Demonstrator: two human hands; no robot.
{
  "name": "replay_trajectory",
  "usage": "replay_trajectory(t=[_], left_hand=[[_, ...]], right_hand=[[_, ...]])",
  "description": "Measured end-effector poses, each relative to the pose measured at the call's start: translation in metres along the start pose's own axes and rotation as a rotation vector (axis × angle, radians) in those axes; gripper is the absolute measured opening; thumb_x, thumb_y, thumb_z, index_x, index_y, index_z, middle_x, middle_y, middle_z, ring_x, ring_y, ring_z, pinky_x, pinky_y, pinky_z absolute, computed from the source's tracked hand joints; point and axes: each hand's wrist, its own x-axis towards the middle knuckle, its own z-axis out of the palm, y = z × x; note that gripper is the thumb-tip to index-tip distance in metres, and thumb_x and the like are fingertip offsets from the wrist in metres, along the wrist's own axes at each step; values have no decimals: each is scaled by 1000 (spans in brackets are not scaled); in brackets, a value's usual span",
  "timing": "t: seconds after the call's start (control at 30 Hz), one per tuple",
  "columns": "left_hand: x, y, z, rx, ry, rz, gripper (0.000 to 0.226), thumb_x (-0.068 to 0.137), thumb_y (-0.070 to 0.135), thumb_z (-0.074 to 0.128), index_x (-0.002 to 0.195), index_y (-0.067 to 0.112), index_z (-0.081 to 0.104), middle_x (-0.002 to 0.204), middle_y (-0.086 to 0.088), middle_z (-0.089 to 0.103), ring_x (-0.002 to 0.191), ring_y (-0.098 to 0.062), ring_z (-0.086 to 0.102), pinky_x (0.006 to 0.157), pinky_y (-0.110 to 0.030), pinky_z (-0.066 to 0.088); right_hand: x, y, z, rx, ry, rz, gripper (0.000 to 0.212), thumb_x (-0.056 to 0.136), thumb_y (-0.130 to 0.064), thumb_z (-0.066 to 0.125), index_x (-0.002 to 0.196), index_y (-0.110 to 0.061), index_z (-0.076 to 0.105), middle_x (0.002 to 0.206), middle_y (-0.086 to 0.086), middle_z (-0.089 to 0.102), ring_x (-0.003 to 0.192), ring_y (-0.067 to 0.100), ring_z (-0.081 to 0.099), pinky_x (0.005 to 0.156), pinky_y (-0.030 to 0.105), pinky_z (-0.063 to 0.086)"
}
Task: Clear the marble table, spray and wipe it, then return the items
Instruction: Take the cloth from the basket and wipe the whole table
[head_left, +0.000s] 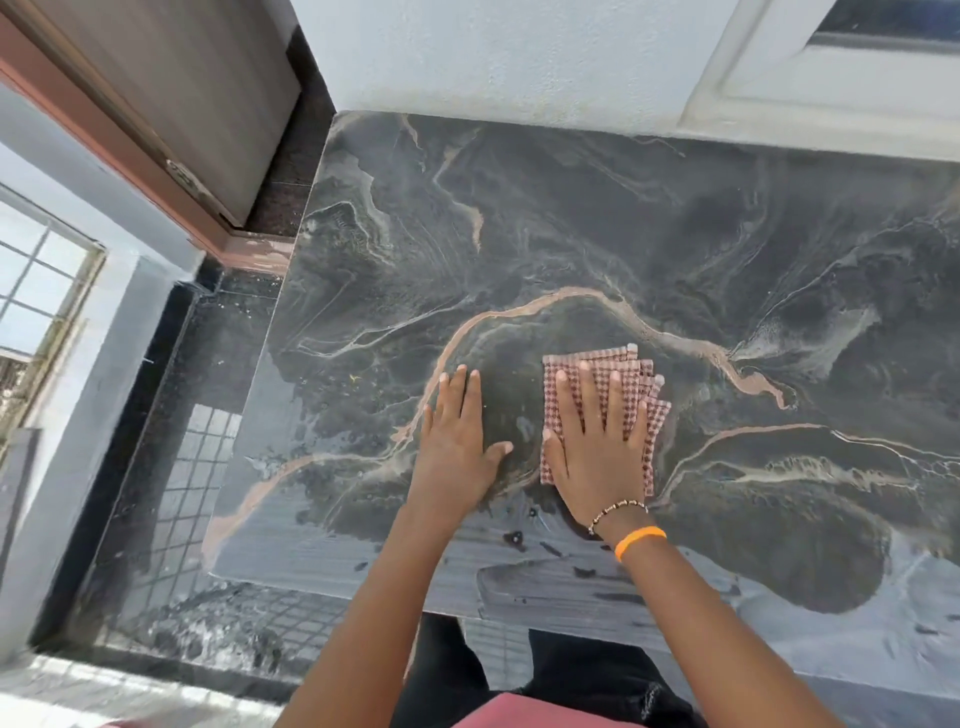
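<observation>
Right hand (597, 441) flat, fingers spread, pressing folded checked cloth (644, 384) onto marble table (571, 218) at frame ctr, prob. to wipe; left hand (457, 441) open, empty, bracing beside it.

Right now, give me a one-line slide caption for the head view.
Right hand presses a folded checked cloth flat on the marble table; left hand rests bare beside it.

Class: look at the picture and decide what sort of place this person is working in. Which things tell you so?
Probably a home, near an entrance or balcony: a dark marble table against a white wall, a wooden door, a barred window and glossy tiled floor.
</observation>
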Motion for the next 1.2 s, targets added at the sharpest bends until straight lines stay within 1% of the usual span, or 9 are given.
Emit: replay_trajectory(t=[0.3, 0.47, 0.63, 0.73, 0.8, 0.87, 0.97, 1.1, 1.2], left_hand=[[-2, -71, -33, -17, 80, -117, 80, 90, 28, 55, 148, 11, 2, 158, -3, -5, 145, -21, -10, 117, -38, -2], [-1, -97, -48, -17, 88, -150, 82, 89, 25, 58, 148, 9, 3, 158, -6, -9, 145, -22, -11, 118, -37, -2], [6, -111, -60, 62, 32, -121, 89, 88, 36, 58, 148, 8, -1, 157, -6, -13, 145, -23, -12, 117, -40, -4], [9, -111, -62, 88, -51, -107, 89, 90, 40, 52, 147, 8, -10, 155, -5, -21, 144, -21, -15, 119, -42, -2], [11, -112, -62, 93, -82, -110, 89, 92, 41, 49, 145, 8, -14, 154, -5, -24, 144, -21, -18, 118, -42, -2], [12, -115, -61, 122, -86, -97, 88, 93, 42, 46, 144, 8, -16, 154, -7, -26, 143, -22, -19, 118, -42, -3], [11, -122, -60, 158, -71, -53, 86, 94, 45, 42, 144, 7, -18, 153, -9, -26, 143, -23, -19, 118, -42, -3], [8, -132, -61, 76, -13, 5, 82, 93, 43, 43, 146, 11, -12, 155, -3, -23, 144, -20, -17, 119, -39, -5], [6, -145, -65, 99, 61, 3, 86, 91, 47, 44, 146, 13, -11, 153, 2, -23, 139, -17, -26, 116, -40, -11]], right_hand=[[141, -89, -28, 161, 10, 121, 59, 97, -39, 24, 149, -25, 0, 159, 3, -5, 145, 34, -9, 112, 61, -5], [129, -171, -24, 75, -8, -248, 59, 96, -38, 28, 149, -26, 2, 159, 2, -4, 146, 32, -3, 113, 58, -3], [100, -139, -13, -35, -3, -436, 57, 92, -42, 17, 147, -28, 14, 158, -2, 15, 145, 30, 15, 115, 54, 6], [88, -99, -10, -58, 35, -326, 57, 91, -44, 20, 146, -29, 17, 155, -3, 25, 142, 29, 26, 113, 46, 4], [72, -75, -9, -9, 21, -184, 60, 90, -48, 11, 146, -30, 3, 157, -6, 7, 145, 27, 13, 115, 42, -1], [48, -65, -4, 76, 11, 11, 62, 87, -49, 4, 145, -29, -2, 156, -5, -3, 146, 28, 5, 117, 48, 4], [18, -96, 4, 99, -3, 207, 63, 89, -46, 14, 146, -19, 21, 154, 10, 23, 139, 41, 23, 105, 65, 23], [28, -147, 4, 38, -64, 99, 64, 95, -49, 3, 142, -15, 28, 149, 14, 36, 134, 40, 23, 99, 67, 29], [70, -169, -10, 46, -60, -27, 62, 92, -47, 17, 146, -19, 21, 156, 9, 20, 141, 39, 19, 107, 65, 19]])
